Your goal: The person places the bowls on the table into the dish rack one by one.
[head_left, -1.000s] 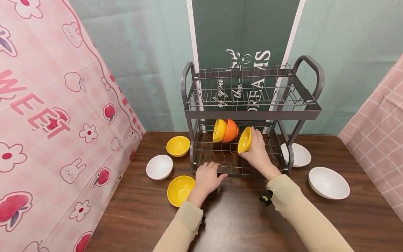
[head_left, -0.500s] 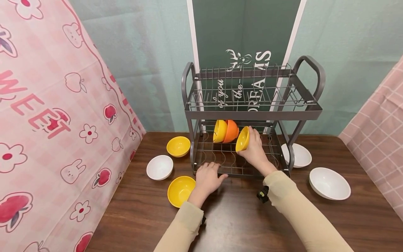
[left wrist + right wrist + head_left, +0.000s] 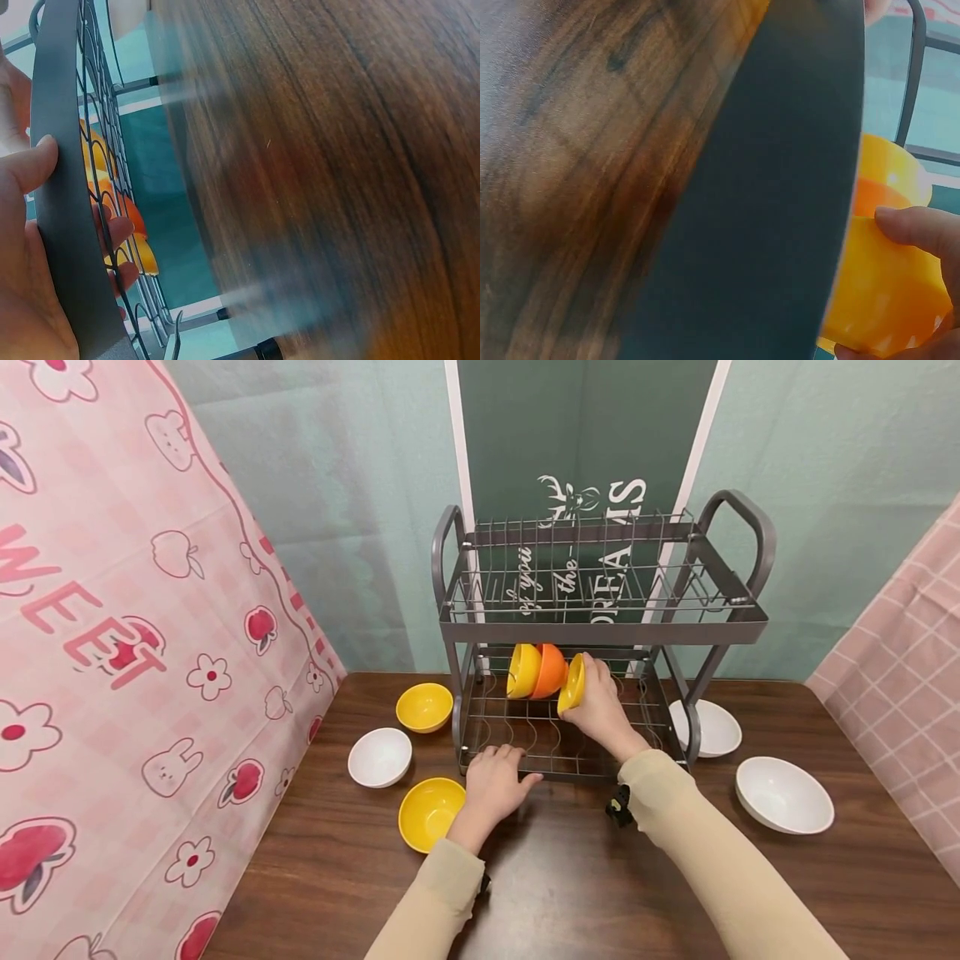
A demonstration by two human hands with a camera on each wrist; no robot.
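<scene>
In the head view my right hand (image 3: 602,712) holds a small yellow bowl (image 3: 572,687) tilted on its side above the lower tier of a grey two-tier dish rack (image 3: 600,633). Just left of it, an orange bowl (image 3: 553,672) nests against another yellow bowl (image 3: 522,672), both on edge in the wires. The right wrist view shows my thumb (image 3: 911,225) on the held bowl's outside. My left hand (image 3: 495,785) grips the rack's lower front rail, thumb on the outer face (image 3: 56,225) and fingers (image 3: 118,231) behind it in the left wrist view.
Left of the rack stand a yellow bowl (image 3: 424,707), a white bowl (image 3: 380,758) and a nearer yellow bowl (image 3: 431,815). On the right are two white bowls, one (image 3: 716,729) partly behind the rack's leg, the other (image 3: 783,795) closer. The upper tier (image 3: 592,581) overhangs the lower one.
My right hand has carried the yellow bowl leftward and slightly back, close to the orange bowl, turning its opening more sideways. My left hand has stayed on the rail.
</scene>
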